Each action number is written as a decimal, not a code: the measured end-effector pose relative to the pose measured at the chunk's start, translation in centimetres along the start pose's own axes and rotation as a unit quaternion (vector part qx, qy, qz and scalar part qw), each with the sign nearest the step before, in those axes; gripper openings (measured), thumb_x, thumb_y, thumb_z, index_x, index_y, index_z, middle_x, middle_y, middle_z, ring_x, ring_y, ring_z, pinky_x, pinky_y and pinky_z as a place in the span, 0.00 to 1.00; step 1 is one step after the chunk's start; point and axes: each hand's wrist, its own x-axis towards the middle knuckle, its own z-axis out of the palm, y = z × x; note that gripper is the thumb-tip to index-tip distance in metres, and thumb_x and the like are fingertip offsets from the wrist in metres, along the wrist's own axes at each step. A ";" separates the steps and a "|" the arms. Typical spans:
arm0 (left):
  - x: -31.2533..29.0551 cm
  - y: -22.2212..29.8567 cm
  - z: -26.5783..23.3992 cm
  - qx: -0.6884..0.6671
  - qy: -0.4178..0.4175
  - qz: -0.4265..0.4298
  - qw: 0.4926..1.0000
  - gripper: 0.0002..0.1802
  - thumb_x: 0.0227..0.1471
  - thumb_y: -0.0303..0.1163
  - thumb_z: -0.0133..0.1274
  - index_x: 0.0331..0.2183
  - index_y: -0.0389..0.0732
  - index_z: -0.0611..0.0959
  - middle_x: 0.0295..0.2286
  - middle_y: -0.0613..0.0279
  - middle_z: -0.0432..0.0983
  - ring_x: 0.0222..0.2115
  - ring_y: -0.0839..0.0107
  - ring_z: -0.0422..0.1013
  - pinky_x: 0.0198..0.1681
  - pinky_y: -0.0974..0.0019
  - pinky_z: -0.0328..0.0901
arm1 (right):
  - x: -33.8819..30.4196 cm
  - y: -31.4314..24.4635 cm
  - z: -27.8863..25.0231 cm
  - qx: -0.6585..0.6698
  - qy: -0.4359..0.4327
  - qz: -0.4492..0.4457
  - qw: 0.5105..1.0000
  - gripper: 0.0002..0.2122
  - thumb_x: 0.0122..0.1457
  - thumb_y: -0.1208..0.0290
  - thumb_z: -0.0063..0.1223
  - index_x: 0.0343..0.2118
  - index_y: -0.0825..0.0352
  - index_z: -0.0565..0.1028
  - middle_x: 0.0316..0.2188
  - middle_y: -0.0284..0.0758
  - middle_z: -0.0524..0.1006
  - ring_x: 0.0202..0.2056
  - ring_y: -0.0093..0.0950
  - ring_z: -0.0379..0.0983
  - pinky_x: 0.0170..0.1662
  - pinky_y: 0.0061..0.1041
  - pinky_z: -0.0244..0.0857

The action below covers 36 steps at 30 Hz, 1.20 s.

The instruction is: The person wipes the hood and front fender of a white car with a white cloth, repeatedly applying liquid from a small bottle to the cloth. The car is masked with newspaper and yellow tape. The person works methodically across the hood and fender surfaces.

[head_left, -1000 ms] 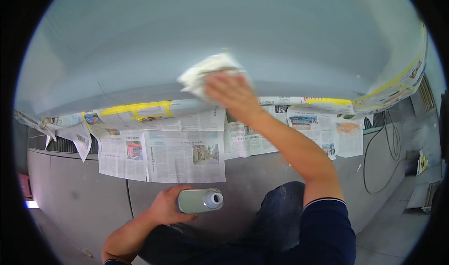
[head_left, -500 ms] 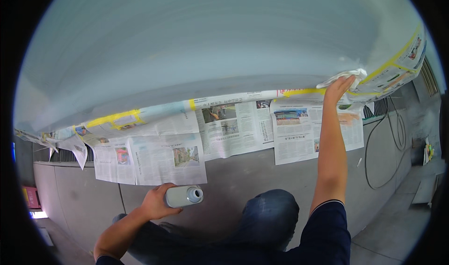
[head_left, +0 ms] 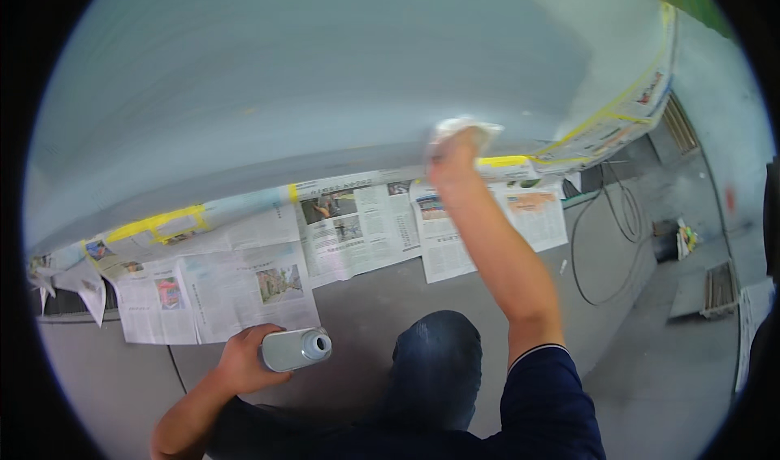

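Note:
A large smooth grey panel [head_left: 325, 78] curves across the upper part of the view. Against its lower edge my right hand [head_left: 457, 153], blurred by motion, presses a crumpled white cloth [head_left: 471, 123]. My left hand [head_left: 245, 361] is wrapped round a pale bottle [head_left: 284, 351], low in front of me and tilted with its uncapped mouth toward the right. Along the panel's lower border run strips of yellow masking tape [head_left: 158, 224] and sheets of newspaper [head_left: 227, 297], which hang down below it. The bottle is close to the hanging sheets, apart from the panel.
A dark hose or cable [head_left: 575, 257] lies in loops on the grey floor [head_left: 520, 297] at the right. Further right are a dark container with crumpled scraps [head_left: 686, 236] and a rectangular grate [head_left: 719, 288]. My bent knee [head_left: 439, 354] rises between my arms.
My right hand has slid the cloth leftward along the panel's lower edge. My left hand still holds the bottle. The view has turned to the right, showing more floor and wall there.

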 end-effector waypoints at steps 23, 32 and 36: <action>-7.3 -3.5 -3.0 -0.024 -0.105 0.081 0.991 0.40 0.37 0.46 0.73 0.52 0.42 0.79 0.39 0.47 0.81 0.41 0.46 0.78 0.45 0.52 0.73 | -29.8 34.1 32.2 0.067 -0.221 0.425 0.875 0.16 0.62 0.80 0.46 0.53 0.66 0.69 0.51 0.38 0.71 0.55 0.33 0.70 0.67 0.36 0.62; -6.0 -4.5 -2.9 -0.039 -0.103 0.015 0.994 0.43 0.35 0.46 0.75 0.52 0.40 0.79 0.42 0.47 0.81 0.44 0.47 0.78 0.49 0.55 0.73 | -15.5 21.1 15.2 0.034 -0.136 0.352 0.925 0.14 0.60 0.86 0.42 0.50 0.78 0.67 0.50 0.50 0.71 0.56 0.44 0.71 0.67 0.41 0.65; -3.2 -3.9 -1.9 -0.037 -0.136 -0.007 0.990 0.42 0.33 0.43 0.76 0.52 0.41 0.80 0.42 0.50 0.82 0.43 0.51 0.79 0.49 0.56 0.73 | -6.5 11.7 3.8 0.027 -0.066 0.234 0.970 0.14 0.61 0.82 0.41 0.49 0.71 0.70 0.49 0.43 0.72 0.53 0.40 0.71 0.64 0.39 0.66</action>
